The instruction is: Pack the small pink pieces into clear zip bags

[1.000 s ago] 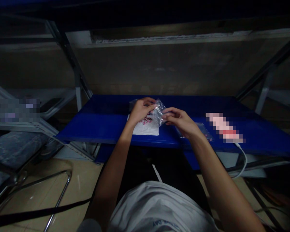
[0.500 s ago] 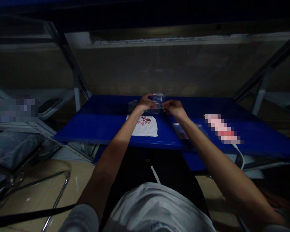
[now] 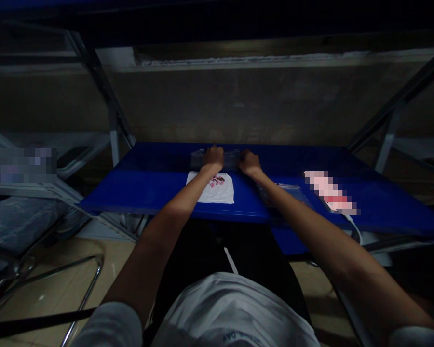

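A clear plastic bag (image 3: 231, 158) lies low at the back of the blue table, between my hands. My left hand (image 3: 214, 160) is closed, its fingers curled down on the bag's left part. At the bag's right edge my right hand (image 3: 250, 164) is closed too, with its fingertips mostly hidden. Just in front of my left hand rests a white piece of cloth or paper (image 3: 219, 193) printed with pink flowers. Partly under my right forearm is another clear zip bag (image 3: 291, 192); its contents are hard to make out.
A blurred-out pink, phone-like object (image 3: 327, 193) lies on the right of the blue table (image 3: 130, 185), with a white cable (image 3: 355, 229) running off the front edge. Slanted metal frame legs (image 3: 114, 130) stand at both sides. A metal chair frame (image 3: 90, 284) is at lower left.
Both hands have lowered the plastic bag from a raised, tilted position onto the table. My fingers have turned downward, and my right hand has shifted slightly left.
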`<action>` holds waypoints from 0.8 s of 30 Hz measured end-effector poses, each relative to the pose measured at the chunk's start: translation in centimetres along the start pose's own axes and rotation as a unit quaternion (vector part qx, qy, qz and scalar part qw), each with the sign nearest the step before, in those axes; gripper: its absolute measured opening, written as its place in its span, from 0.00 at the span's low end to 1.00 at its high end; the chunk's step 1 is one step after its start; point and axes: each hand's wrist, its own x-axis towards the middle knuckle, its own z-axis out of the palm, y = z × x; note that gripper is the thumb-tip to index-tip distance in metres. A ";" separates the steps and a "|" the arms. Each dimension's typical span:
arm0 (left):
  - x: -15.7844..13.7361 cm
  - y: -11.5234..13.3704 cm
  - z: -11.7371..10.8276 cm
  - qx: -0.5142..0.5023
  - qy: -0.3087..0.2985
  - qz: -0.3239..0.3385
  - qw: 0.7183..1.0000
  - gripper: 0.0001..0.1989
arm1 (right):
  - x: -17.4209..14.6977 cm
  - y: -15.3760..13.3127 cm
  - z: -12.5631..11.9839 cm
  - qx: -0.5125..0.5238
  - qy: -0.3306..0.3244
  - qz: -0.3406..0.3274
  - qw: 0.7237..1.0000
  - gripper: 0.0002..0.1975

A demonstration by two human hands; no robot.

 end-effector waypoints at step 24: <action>-9.9 9.1 4.0 0.034 -0.132 0.186 0.973 0.12 | -12.6 5.3 -9.1 0.052 0.116 0.061 0.990 0.15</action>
